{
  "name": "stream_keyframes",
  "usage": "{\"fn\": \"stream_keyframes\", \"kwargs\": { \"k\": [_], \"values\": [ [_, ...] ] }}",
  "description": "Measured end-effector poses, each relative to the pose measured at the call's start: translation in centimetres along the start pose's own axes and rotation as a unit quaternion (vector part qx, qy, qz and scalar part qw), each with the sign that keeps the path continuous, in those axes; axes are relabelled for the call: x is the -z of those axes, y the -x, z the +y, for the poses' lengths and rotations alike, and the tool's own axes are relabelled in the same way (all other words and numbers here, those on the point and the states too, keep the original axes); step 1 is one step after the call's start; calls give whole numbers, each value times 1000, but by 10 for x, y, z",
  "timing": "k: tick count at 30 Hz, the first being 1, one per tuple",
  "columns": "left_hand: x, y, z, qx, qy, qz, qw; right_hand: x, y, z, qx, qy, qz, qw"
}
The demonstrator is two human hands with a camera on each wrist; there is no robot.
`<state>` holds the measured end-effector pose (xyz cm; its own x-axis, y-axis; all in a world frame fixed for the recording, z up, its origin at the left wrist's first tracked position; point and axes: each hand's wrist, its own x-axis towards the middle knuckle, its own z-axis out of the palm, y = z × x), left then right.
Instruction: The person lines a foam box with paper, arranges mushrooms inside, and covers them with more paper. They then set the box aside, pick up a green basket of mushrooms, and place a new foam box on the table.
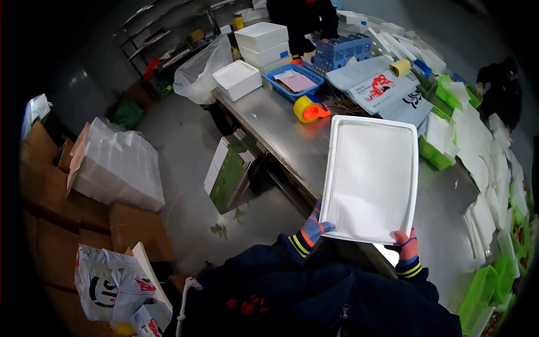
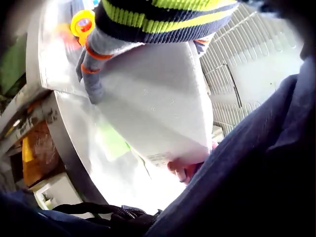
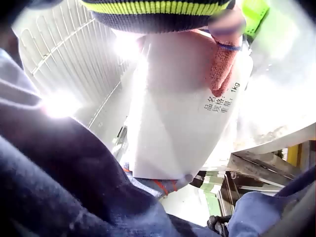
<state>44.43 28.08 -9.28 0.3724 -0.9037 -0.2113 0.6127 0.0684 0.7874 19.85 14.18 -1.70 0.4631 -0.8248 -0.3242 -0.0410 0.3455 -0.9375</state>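
Both gloved hands hold a white foam box [image 1: 370,177] by its near corners, above the metal table's edge; its inside faces the head camera and looks lined with white sheet. The left hand [image 1: 316,227], in a grey-blue glove with orange bands, grips the near left corner, thumb on the rim. The right hand [image 1: 407,245], in a pinkish-red glove, grips the near right corner. In the left wrist view, grey fingers [image 2: 93,81] lie along the box's outside [image 2: 153,103]. Reddish fingers [image 3: 222,69] press the box's outside [image 3: 173,98] beside printed text in the right wrist view.
On the metal table [image 1: 281,129] lie an orange-yellow tape dispenser [image 1: 310,109], a blue basket [image 1: 293,78], printed grey bags [image 1: 373,84] and white foam boxes [image 1: 261,50]. Green crates [image 1: 435,140] line the right side. Cartons [image 1: 140,227] stand at left. Two people are beyond the table.
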Motion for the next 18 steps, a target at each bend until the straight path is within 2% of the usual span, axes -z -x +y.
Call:
{"fn": "stream_keyframes", "kwargs": {
  "k": [1,2,4,7,8,9,10,11,13,15,16,18],
  "values": [
    [6,-7,23,37,15,45,998,-17,-12,-11,6,-4,-28,1000],
    [28,-16,27,7,42,44,998,-19,-42,2,72,8,-101,992],
    [68,-35,43,-34,85,47,995,-62,-67,-43,85,-19,-231,969],
    [132,-63,97,-60,1,-64,996,-110,-110,-60,152,-14,-210,966],
    [146,-71,116,-32,244,-73,966,-116,-120,-63,150,-2,-209,966],
    [156,-81,144,-56,-18,-52,997,-121,-130,-65,148,11,-207,967],
    [159,-87,175,-80,-161,-37,983,-125,-139,-65,145,24,-204,968],
    [161,-94,206,-100,-301,-15,948,-128,-144,-63,131,22,-188,973],
    [198,-114,261,-122,-376,8,918,-130,-158,-52,111,39,-166,979],
    [224,-147,311,-101,-190,86,973,-138,-167,-42,101,36,-133,985],
    [218,-162,340,-67,58,153,984,-144,-169,-39,77,35,-121,989],
    [255,-201,379,-91,9,241,966,-159,-177,-30,72,25,-83,994]
  ]
}}
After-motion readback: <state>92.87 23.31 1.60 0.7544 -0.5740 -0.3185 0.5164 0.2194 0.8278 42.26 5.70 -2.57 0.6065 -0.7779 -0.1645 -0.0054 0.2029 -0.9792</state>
